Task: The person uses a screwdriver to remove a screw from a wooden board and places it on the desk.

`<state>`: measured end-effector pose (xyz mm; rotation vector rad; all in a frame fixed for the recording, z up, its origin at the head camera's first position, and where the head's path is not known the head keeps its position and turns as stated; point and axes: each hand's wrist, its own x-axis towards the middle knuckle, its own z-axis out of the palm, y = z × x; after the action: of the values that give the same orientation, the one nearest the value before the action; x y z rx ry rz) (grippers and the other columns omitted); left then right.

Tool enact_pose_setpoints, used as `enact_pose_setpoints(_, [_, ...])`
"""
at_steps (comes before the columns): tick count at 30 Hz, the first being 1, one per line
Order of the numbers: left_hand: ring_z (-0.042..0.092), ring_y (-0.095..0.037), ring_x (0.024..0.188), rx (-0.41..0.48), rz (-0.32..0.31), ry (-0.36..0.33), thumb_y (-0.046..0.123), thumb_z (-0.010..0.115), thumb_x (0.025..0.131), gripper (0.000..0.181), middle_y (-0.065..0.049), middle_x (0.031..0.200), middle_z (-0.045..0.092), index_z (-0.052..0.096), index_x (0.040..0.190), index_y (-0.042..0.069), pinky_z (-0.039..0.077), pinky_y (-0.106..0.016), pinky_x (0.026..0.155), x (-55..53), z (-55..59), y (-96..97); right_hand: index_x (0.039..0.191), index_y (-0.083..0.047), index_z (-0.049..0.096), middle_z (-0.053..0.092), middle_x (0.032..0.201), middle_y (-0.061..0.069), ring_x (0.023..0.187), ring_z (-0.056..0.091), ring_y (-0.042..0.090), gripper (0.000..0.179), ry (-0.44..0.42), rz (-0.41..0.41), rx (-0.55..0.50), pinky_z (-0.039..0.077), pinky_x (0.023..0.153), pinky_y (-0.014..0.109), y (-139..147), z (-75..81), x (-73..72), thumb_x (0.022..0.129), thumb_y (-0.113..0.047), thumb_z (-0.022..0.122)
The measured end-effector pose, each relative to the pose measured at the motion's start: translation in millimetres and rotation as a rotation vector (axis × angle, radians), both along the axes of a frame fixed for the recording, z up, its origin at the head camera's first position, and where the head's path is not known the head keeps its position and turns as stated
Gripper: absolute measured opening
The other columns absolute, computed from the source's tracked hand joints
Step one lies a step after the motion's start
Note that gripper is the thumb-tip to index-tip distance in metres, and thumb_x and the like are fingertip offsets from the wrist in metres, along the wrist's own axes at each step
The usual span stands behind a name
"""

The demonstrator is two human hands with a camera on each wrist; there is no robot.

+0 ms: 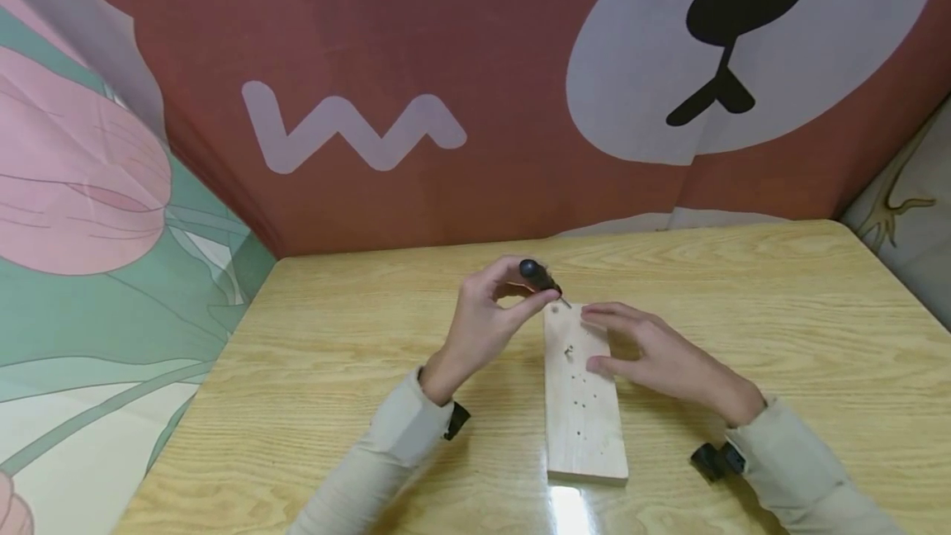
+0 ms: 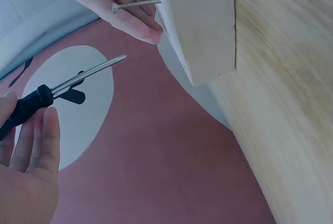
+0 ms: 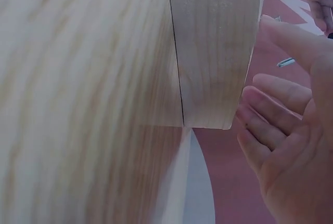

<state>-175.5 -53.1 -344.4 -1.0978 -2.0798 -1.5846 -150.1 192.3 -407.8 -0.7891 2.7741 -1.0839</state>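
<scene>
A pale wooden board [image 1: 583,452] lies flat on the table, its top dotted with several small dark holes. In the left wrist view a metal screw [image 2: 136,5] sticks up out of its face. My left hand [image 1: 481,316] grips a screwdriver [image 2: 36,102] by its black handle, thumb and fingers round it. The bare metal shaft points toward the board, its tip apart from the screw. At the board's right side is my right hand [image 1: 661,353], fingers relaxed and spread, fingertips right at the edge [image 3: 244,91]. Nothing is held in it.
The wood-grain table [image 1: 334,337] extends around the board. Behind it hangs a red cloth [image 1: 371,205] with a cartoon face, and a green-and-pink floral cloth [image 1: 96,295] covers the left. A small black device [image 1: 716,461] is strapped at the right wrist.
</scene>
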Motion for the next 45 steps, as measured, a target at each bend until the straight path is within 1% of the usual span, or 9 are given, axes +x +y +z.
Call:
enact_pose_setpoints(8, [0.073, -0.027, 0.088, 0.008, 0.020, -0.037, 0.000, 0.075, 0.085, 0.026, -0.018, 0.099, 0.072, 0.066, 0.109, -0.003, 0.062, -0.028, 0.078, -0.1, -1.4, -4.9, 0.136, -0.011, 0.061, 0.058, 0.141, 0.008, 0.131, 0.054, 0.031, 0.055, 0.053, 0.003, 0.007, 0.047, 0.105, 0.054, -3.4, 2.3, 2.7, 0.093, -0.044, 0.067])
enact_pose_setpoints(13, [0.073, -0.027, 0.088, 0.005, 0.026, -0.049, 0.000, 0.075, 0.085, 0.025, -0.017, 0.100, 0.072, 0.066, 0.109, -0.002, 0.062, -0.028, 0.077, 0.4, -1.6, -9.2, 0.132, -0.012, 0.064, 0.063, 0.135, 0.004, 0.129, 0.057, 0.028, 0.051, 0.071, 0.008, 0.001, 0.048, 0.105, 0.052, -7.3, 4.0, 5.1, 0.093, -0.043, 0.068])
enact_pose_setpoints(16, [0.073, -0.026, 0.088, 0.008, 0.030, -0.055, 0.000, 0.075, 0.085, 0.024, -0.017, 0.100, 0.072, 0.066, 0.108, -0.002, 0.062, -0.028, 0.078, 0.3, -2.0, -11.4, 0.128, -0.014, 0.066, 0.065, 0.130, 0.001, 0.125, 0.060, 0.025, 0.045, 0.079, 0.018, -0.005, 0.050, 0.104, 0.050, -10.7, 5.5, 6.0, 0.093, -0.042, 0.068])
enact_pose_setpoints(22, [0.073, -0.026, 0.088, 0.014, 0.035, -0.055, 0.000, 0.076, 0.085, 0.023, -0.017, 0.099, 0.072, 0.067, 0.106, -0.001, 0.062, -0.029, 0.078, 0.1, -3.7, -14.3, 0.120, -0.017, 0.070, 0.070, 0.120, -0.006, 0.115, 0.065, 0.015, 0.032, 0.114, 0.042, -0.031, 0.054, 0.098, 0.042, -20.2, 6.8, 4.6, 0.092, -0.033, 0.071])
enact_pose_setpoints(27, [0.073, -0.026, 0.087, 0.016, 0.031, -0.051, -0.001, 0.076, 0.084, 0.023, -0.017, 0.098, 0.072, 0.066, 0.106, -0.001, 0.062, -0.029, 0.077, 0.0, -5.0, -15.4, 0.115, -0.017, 0.072, 0.072, 0.112, -0.009, 0.107, 0.067, 0.011, 0.023, 0.124, 0.064, -0.041, 0.057, 0.092, 0.037, -25.8, 6.5, 3.6, 0.094, -0.025, 0.070])
enact_pose_setpoints(32, [0.073, -0.025, 0.087, 0.015, 0.036, -0.053, -0.001, 0.076, 0.084, 0.024, -0.017, 0.098, 0.072, 0.066, 0.106, -0.001, 0.062, -0.029, 0.077, -0.9, -6.6, -16.8, 0.110, -0.018, 0.073, 0.073, 0.106, -0.010, 0.100, 0.068, 0.009, 0.016, 0.137, 0.065, -0.027, 0.059, 0.086, 0.032, -27.8, 6.5, 3.0, 0.095, -0.022, 0.069])
enact_pose_setpoints(34, [0.073, -0.024, 0.088, 0.012, 0.037, -0.055, -0.001, 0.076, 0.084, 0.024, -0.017, 0.098, 0.072, 0.066, 0.106, -0.001, 0.062, -0.029, 0.077, -1.3, -7.1, -17.1, 0.109, -0.018, 0.073, 0.073, 0.104, -0.009, 0.098, 0.069, 0.010, 0.015, 0.152, 0.063, -0.019, 0.059, 0.085, 0.032, -28.4, 6.4, 2.9, 0.095, -0.021, 0.069])
enact_pose_setpoints(45, [0.073, -0.025, 0.088, 0.006, 0.042, -0.076, 0.000, 0.076, 0.084, 0.024, -0.017, 0.099, 0.072, 0.067, 0.107, -0.001, 0.062, -0.028, 0.077, -1.6, -7.5, -16.2, 0.106, -0.014, 0.075, 0.074, 0.101, -0.007, 0.095, 0.070, 0.010, 0.014, 0.236, 0.029, -0.017, 0.060, 0.082, 0.031, -30.7, 6.2, 2.5, 0.093, -0.015, 0.071])
